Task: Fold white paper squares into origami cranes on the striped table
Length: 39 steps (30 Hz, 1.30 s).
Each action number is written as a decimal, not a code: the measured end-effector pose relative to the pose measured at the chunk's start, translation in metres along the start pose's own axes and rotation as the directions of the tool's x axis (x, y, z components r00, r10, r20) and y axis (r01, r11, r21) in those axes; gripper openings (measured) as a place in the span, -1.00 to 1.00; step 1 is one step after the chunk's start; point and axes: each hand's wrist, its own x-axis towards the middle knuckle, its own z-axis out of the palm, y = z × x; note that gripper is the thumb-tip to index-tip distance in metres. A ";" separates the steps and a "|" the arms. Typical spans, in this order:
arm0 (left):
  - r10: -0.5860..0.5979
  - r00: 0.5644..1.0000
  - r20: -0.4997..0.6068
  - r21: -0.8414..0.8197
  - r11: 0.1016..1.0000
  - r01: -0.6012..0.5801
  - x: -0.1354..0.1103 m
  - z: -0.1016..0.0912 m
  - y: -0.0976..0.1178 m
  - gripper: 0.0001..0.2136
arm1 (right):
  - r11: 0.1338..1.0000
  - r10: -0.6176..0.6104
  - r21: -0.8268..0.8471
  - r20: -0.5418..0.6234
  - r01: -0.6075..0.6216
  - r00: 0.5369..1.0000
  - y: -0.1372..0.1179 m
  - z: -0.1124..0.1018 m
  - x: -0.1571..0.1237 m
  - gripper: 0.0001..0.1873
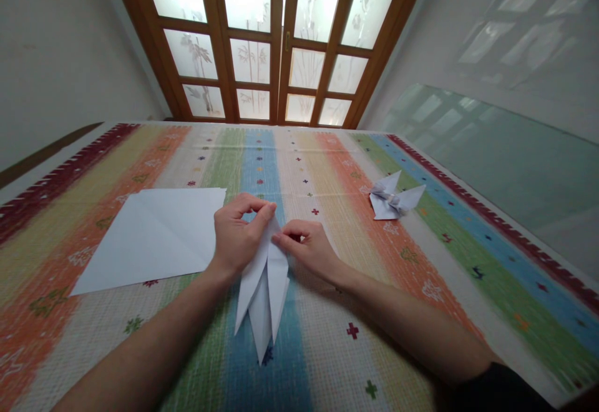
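Between my hands is a piece of folded white paper (262,303), with several long pointed flaps spreading toward me. My left hand (239,230) pinches its narrow far end between thumb and forefinger. From the right, my right hand (306,242) grips the paper's right edge near that same end, thumb and forefinger pressed together. Part of the far tip is hidden by my fingers. Flat white paper sheets (154,231) with a faint diagonal crease lie to the left, partly behind my left hand.
A folded white paper figure (395,198) with pointed wings sits on the right. A striped, patterned cloth (365,356) covers the table. Beyond its far edge stand wooden glass-paned doors (276,44); a pale glass panel (491,156) leans along the right wall.
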 end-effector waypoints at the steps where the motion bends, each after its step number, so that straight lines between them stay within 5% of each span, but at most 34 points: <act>1: -0.003 1.000 -0.008 0.000 1.000 0.003 0.000 0.000 0.000 -0.85 | 1.000 -0.003 -0.005 -0.001 0.003 1.000 0.001 0.000 0.000 -0.71; 21: 0.038 0.999 -0.025 0.018 0.999 -0.037 0.002 -0.004 0.000 -0.85 | 0.983 0.030 -0.180 0.036 -0.023 0.999 0.010 -0.004 0.003 -0.86; 26: 0.110 0.978 0.179 -0.100 0.991 -0.093 0.005 -0.012 -0.005 -0.75 | 0.978 -0.055 -0.194 0.117 0.077 0.992 0.016 -0.013 0.007 -0.93; 30: 0.038 0.945 0.324 -0.241 0.970 0.044 0.011 -0.032 -0.021 -0.54 | 0.982 -0.088 -0.144 0.247 0.126 0.965 0.021 -0.021 0.012 -0.95; 34: 0.050 0.832 0.552 -0.066 0.998 -0.015 0.007 -0.049 -0.036 -0.56 | 0.963 -0.098 -0.238 0.138 0.129 0.986 0.022 -0.028 0.012 -0.84; 36: 0.030 0.831 0.555 0.075 0.993 -0.086 0.002 -0.051 -0.040 -0.61 | 0.940 -0.159 -0.289 0.101 0.182 0.982 0.024 -0.032 0.012 -0.83; 39: 0.061 0.840 0.539 0.161 0.972 -0.173 -0.007 -0.044 -0.044 -0.75 | 0.851 -0.322 -0.370 0.196 0.374 0.926 0.028 -0.037 0.011 -0.83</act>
